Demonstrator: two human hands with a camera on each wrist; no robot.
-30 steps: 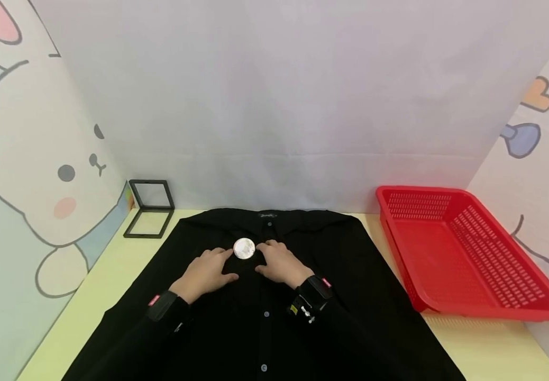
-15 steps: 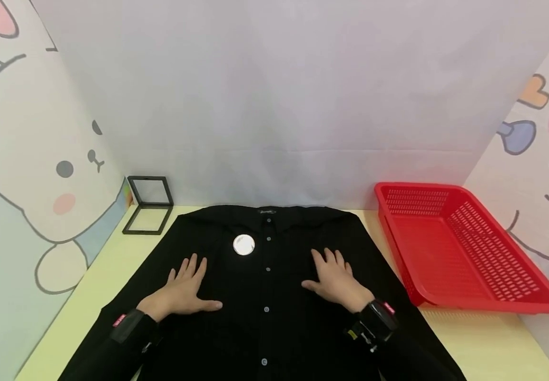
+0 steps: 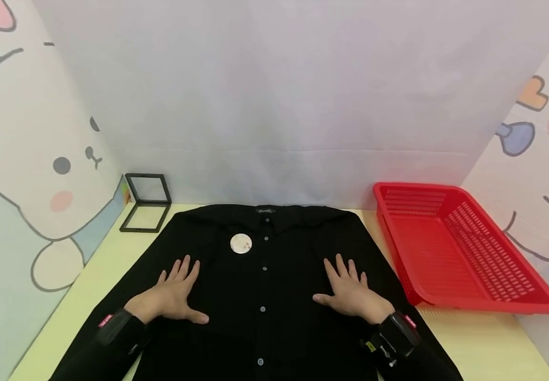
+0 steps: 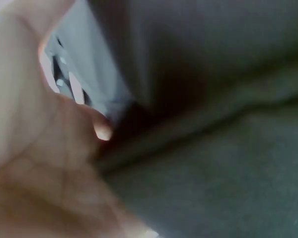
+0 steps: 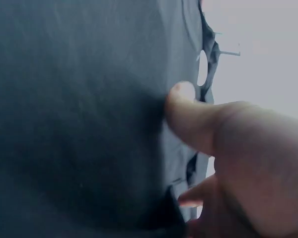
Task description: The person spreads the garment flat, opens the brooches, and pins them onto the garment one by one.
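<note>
A black button-up shirt (image 3: 298,248) is spread out face up, its collar at the far side. On its chest, just left of the button line, sits a round whitish disc (image 3: 240,243). My left hand (image 3: 172,293) is over the shirt's left part, fingers spread, apart from the disc. Over the right part is my right hand (image 3: 353,296), also with straight, spread fingers and nothing held. The wrist views show dark cloth (image 4: 228,163) close to each palm and the right thumb (image 5: 188,111) near the fabric; contact is hard to tell.
A red plastic basket (image 3: 460,307) stands at the right on the pale yellow table (image 3: 484,338). At the back left, a black-edged clear case (image 3: 145,230) stands unfolded. A white cloth wall (image 3: 274,106) closes off the back, with cartoon-printed panels on both sides.
Both hands have drawn away from the disc, outward and toward the body, their fingers spreading. The disc stays on the shirt's chest.
</note>
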